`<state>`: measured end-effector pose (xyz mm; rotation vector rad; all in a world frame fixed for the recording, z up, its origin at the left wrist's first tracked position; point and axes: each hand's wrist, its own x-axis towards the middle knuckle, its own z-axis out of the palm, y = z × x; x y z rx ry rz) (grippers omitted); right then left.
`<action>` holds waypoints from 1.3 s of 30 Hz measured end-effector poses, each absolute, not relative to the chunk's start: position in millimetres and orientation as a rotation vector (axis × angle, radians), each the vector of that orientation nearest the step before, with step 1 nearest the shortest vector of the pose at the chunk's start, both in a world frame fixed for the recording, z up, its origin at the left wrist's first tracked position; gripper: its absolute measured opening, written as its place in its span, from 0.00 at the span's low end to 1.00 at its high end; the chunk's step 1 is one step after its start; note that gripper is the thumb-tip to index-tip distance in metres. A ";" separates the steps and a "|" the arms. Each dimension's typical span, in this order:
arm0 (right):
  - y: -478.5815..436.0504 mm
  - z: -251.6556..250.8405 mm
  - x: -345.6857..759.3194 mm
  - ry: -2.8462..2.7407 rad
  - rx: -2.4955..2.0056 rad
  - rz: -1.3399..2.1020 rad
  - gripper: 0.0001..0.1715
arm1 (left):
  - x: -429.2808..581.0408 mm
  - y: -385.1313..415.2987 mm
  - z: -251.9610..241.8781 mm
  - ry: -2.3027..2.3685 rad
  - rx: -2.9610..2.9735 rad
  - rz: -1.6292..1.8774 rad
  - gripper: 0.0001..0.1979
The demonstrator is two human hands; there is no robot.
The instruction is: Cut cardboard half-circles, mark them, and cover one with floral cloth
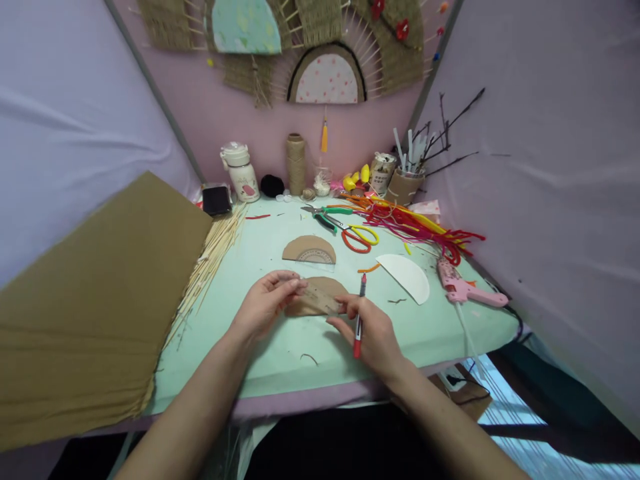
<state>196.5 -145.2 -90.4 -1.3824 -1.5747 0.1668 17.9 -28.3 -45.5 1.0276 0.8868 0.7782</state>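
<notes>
A clear ruler (321,298) is pinched at its left end by my left hand (265,303). The fingers of my right hand (377,333) touch the ruler's other end, and a red pen (359,328) is held upright in that same hand. Beneath the ruler lies a brown cardboard half-circle (327,283), partly covered by it and by my hands. Just beyond, a second cardboard half-circle (300,245) has a clear protractor (316,256) along its straight edge. To the right rests a white half-circle (407,277).
Scissors (357,240) and green-handled pliers (327,217) lie beyond the half-circles. A pink glue gun (463,290) is at the right, near red pipe cleaners (415,223). Thin sticks (213,250) and a large cardboard sheet (100,300) occupy the left. A bottle (241,173) and twine spool (296,163) stand behind.
</notes>
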 end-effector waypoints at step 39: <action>-168.3 -105.5 241.6 -1.435 -1.588 0.484 0.07 | -17.8 -62.0 -76.1 1.167 1.801 0.731 0.14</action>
